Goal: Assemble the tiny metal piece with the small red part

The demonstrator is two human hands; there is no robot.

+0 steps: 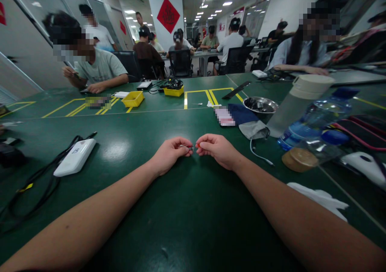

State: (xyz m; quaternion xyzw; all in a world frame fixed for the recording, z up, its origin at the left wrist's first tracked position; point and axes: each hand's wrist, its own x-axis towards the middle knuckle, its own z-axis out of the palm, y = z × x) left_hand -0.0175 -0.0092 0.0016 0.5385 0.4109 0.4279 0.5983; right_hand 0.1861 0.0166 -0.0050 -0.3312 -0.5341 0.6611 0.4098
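Both my forearms reach out over the dark green table (pixel 187 219). My left hand (pixel 169 154) is closed in a pinch on a thin silver metal piece (pixel 184 146) that points right. My right hand (pixel 216 148) is also closed in a pinch, its fingertips meeting the left hand's at the tip of that piece. What the right fingers hold is too small to name. Both hands hover just above the table top, near its middle.
A white power bank (pixel 75 156) with a black cable lies at the left. Clear bottles (pixel 316 123), a steel bowl (pixel 261 105) and a blue cloth (pixel 243 113) crowd the right. Yellow trays (pixel 133 99) sit further back. Several people sit at this table and at others.
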